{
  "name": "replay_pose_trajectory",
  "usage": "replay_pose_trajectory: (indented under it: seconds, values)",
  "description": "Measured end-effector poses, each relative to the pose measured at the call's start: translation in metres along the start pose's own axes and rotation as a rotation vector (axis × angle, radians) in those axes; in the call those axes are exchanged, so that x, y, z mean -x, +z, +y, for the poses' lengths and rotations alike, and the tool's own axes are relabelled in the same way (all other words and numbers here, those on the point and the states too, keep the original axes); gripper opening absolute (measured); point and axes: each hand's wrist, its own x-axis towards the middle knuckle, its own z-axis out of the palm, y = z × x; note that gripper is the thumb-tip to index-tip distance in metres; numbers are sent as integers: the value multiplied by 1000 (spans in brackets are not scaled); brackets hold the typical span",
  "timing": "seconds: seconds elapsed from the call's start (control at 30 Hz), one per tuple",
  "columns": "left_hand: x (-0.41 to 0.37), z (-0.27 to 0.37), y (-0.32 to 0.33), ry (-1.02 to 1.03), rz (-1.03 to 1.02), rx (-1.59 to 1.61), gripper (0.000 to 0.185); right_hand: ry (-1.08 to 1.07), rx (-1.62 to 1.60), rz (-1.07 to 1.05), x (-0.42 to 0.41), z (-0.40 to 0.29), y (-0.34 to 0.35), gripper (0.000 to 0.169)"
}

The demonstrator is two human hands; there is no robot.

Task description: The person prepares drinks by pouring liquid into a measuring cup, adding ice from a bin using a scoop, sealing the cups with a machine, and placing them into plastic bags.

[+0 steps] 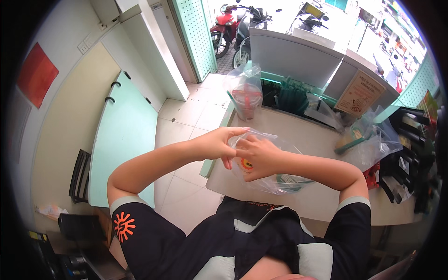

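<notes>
Over the near left part of a pale counter (297, 129), both hands meet at a clear plastic bag (276, 185). My left hand (224, 145) has its thumb and index finger at the upper left edge of the bag, its other fingers curled down. My right hand (259, 155) is blurred and partly inside or behind the film, so its grip is hard to tell. A round orange and yellow logo shows through beside it. Inside the bag, under my right forearm, lies a green-printed item. Beyond the hands, a sealed drink cup (247, 101) with a green straw stands in another clear bag.
A holder with dark green straws (292, 92) sits at the counter's far edge. Right of it are another bagged drink (357, 134), a printed sign (360, 92) and black racks (406, 154). A folded mint-green table (122, 140) leans at left. Motorbikes stand outside.
</notes>
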Motion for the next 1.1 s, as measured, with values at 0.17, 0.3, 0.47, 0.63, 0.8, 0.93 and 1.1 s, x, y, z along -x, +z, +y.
replay_pose_trajectory:
  seconds: [0.17,0.3,0.47,0.63,0.8,0.93,1.1]
  values:
    - [6,7,0,-90,-15,36,71,11,-37,-19,5,9,12,53]
    - [13,5,-1,-51,-31,-31,70,84,-158,23,28,0,-25,46]
    - [19,4,-5,64,9,-385,60,317,-118,322,51,15,-50,38]
    - [23,-4,25,658,445,-1114,43,332,52,478,59,21,-46,23]
    - [12,-34,66,588,329,-1383,32,264,-409,86,61,20,-47,14]
    - [0,-39,61,580,158,-1221,17,269,-768,-84,58,3,-35,21]
    - [7,-17,67,981,590,-978,6,133,-972,-89,65,-27,-36,40]
